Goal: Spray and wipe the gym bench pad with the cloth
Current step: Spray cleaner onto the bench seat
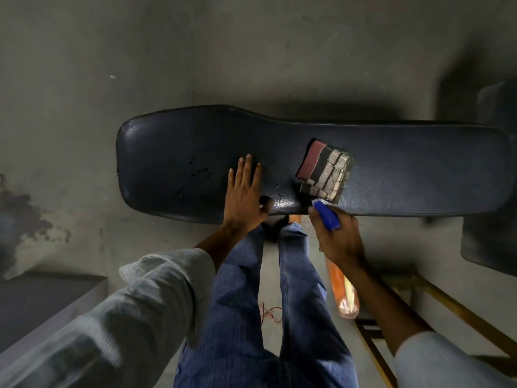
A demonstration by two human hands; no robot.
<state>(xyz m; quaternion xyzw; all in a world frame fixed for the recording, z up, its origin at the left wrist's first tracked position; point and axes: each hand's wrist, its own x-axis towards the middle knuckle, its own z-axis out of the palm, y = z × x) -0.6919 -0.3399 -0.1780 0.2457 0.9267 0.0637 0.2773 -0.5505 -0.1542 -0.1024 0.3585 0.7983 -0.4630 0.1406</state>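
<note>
Droplets sit on the bench pad (391, 175) toward its wide end, left of my left hand (242, 191), which I have pressed flat on the vinyl with its fingers straight and spread. My right hand (337, 236) is wrapped around the spray bottle (327, 217), blue head aimed at the pad, orange body hanging below the pad's near edge. Cloth (324, 170), folded and striped, lies on the pad just beyond the nozzle, untouched. Risk as I read it: with the nozzle this close to the cloth, the next squirt likely soaks the fabric instead of the vinyl. Wet vinyl under my flat palm could let that hand slide. Reaching for the cloth while gripping the bottle could knock it off the pad's near edge to the floor (84, 65). I can't tell whether a finger sits on the trigger.
</note>
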